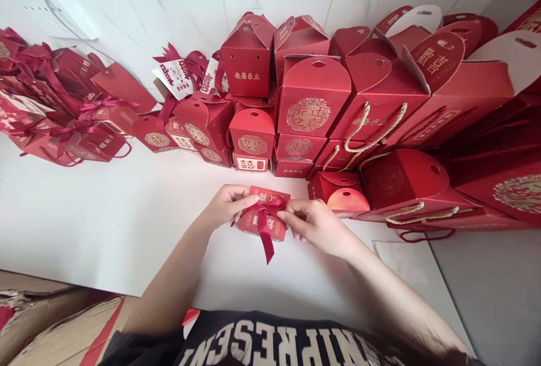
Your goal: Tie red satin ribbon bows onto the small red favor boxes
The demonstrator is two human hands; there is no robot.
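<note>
A small red gift box (253, 232) with gold lettering is between my two hands, close above or on the white table. A dark red ribbon (265, 236) is tied in a bow across its top, with one tail hanging down the near side. My left hand (231, 203) pinches the bow's left loop between thumb and fingers at the box's left edge. On the other side, my right hand (310, 219) pinches the bow's right loop, its remaining fingers curled beside the box. The fingertips partly cover both loops.
Red gift boxes (319, 98), some with gold rope handles, stand stacked along the marble wall. Ribboned red boxes (91, 140) are heaped at the far left of the white table (105, 214). Opened cardboard cartons (63, 332) sit below the table's front edge.
</note>
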